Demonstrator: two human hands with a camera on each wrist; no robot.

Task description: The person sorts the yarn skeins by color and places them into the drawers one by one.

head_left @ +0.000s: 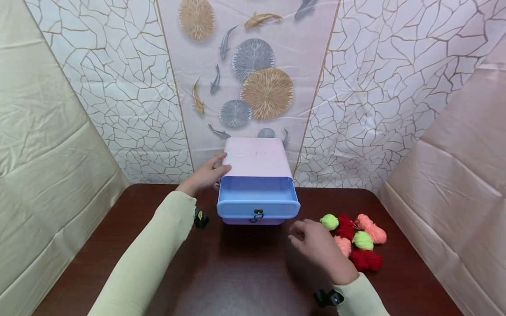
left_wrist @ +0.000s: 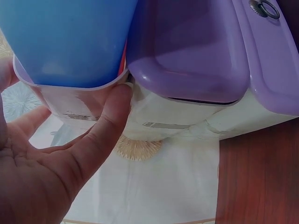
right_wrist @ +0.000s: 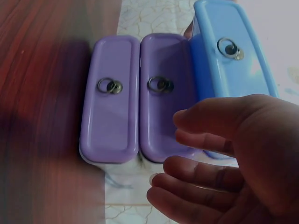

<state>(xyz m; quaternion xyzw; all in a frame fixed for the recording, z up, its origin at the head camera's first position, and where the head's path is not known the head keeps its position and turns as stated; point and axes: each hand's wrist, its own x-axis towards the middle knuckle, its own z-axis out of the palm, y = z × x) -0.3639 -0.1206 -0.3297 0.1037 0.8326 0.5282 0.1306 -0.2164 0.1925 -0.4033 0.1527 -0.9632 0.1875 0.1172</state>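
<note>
A small drawer cabinet with a pale pink top (head_left: 257,156) stands at the back of the table. Its blue top drawer (head_left: 258,209) is pulled out, a ring pull on its front. Two purple drawers (right_wrist: 112,126) below are pushed in. My left hand (head_left: 205,175) rests against the cabinet's left side and top edge, fingers spread; in the left wrist view its thumb (left_wrist: 114,107) lies along the side, close to the rim. My right hand (head_left: 316,243), loosely bent and holding nothing, hovers in front of the cabinet's right corner, left of the yarn.
Several small yarn bundles lie on the right of the dark wooden table (head_left: 221,281): lime green (head_left: 363,240), dark red (head_left: 366,260) and coral (head_left: 371,229). Patterned cloth (head_left: 363,109) hangs right behind the cabinet, with plain beige cloth (head_left: 51,175) along both sides.
</note>
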